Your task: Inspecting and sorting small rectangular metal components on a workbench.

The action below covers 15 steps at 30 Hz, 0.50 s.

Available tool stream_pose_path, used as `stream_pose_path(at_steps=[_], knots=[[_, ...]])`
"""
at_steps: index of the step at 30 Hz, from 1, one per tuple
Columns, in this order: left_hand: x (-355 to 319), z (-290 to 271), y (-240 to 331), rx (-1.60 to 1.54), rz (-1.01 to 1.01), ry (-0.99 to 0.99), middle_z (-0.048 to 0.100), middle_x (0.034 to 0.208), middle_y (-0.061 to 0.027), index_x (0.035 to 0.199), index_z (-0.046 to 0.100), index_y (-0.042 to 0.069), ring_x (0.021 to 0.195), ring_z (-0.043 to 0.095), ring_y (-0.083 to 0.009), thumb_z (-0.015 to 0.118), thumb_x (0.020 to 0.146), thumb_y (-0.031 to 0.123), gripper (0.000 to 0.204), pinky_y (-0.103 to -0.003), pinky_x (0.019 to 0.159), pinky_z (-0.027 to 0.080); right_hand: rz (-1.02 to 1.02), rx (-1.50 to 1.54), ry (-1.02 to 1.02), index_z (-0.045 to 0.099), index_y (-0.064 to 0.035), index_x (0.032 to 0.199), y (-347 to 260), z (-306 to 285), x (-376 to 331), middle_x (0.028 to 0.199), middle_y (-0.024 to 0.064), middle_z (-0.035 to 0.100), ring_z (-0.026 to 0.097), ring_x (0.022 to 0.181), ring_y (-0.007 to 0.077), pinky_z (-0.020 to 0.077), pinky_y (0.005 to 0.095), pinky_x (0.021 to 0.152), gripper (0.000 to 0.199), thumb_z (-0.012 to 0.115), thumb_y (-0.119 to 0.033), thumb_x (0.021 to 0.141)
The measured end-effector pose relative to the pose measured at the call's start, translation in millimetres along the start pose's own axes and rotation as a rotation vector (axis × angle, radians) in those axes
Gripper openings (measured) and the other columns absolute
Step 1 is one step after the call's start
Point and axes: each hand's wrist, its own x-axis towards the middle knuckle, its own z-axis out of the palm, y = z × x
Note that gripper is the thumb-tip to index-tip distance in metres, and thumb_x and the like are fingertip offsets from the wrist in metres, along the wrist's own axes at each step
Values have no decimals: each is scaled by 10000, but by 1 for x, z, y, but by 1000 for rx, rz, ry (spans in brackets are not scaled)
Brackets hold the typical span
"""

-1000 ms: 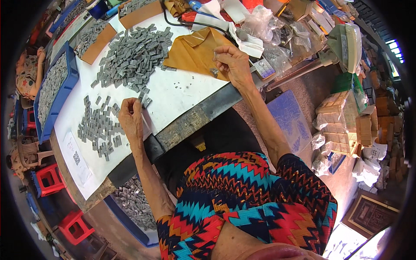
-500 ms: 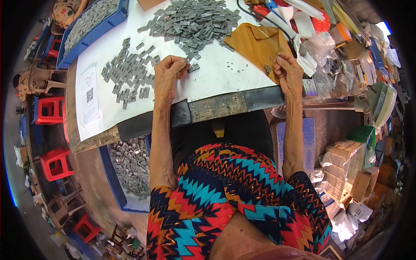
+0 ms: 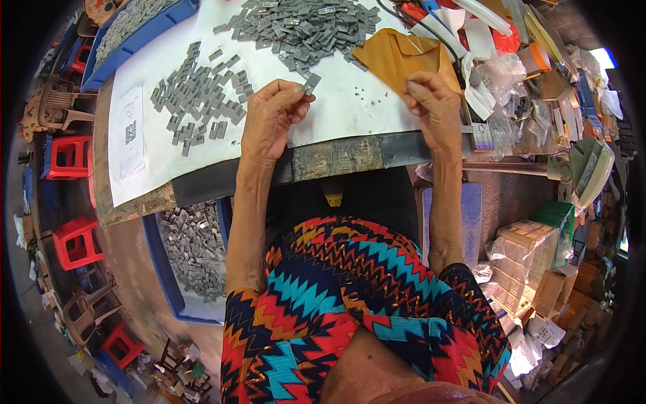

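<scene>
My left hand point(image 3: 272, 118) pinches a small grey metal piece point(image 3: 311, 83) between its fingertips, just above the white sheet point(image 3: 350, 108) on the work table. A big heap of the same grey pieces point(image 3: 303, 27) lies beyond it, and a looser spread of grey pieces point(image 3: 195, 94) lies to its left. My right hand point(image 3: 434, 108) hovers at the near edge of a mustard-yellow cloth point(image 3: 397, 57), its fingers pinched together on something too small to make out. Several tiny bits point(image 3: 367, 94) are scattered on the sheet between the hands.
A blue tray of grey pieces point(image 3: 192, 259) sits on the floor at lower left, another blue tray point(image 3: 134, 30) on the table's far left. Plastic bags, boxes and clutter point(image 3: 531, 74) crowd the right. Red stools point(image 3: 70, 158) stand at the left. A dark metal strip point(image 3: 350, 155) edges the table.
The view has swung so the table sits more squarely ahead. My left hand has lifted a grey piece off the sheet; my right hand stays at the yellow cloth's edge.
</scene>
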Motion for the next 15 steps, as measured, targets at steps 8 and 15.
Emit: stream_pose_path(at_steps=[8,15], knots=[[-29,17,-20,-61,26,42,607,740,-103,800,550,12,566,498,-89,595,794,95,95,-192,511,378,65,66,-281,598,3,864,18,79,-24,667,4,550,470,553,41,377,165,494,97,589,-49,782],[-45,23,-33,-29,50,55,594,730,-76,806,533,5,585,495,-79,597,791,82,100,-185,535,384,85,-92,-314,593,15,851,23,86,-31,685,-1,555,470,551,42,382,166,472,86,565,-38,789]])
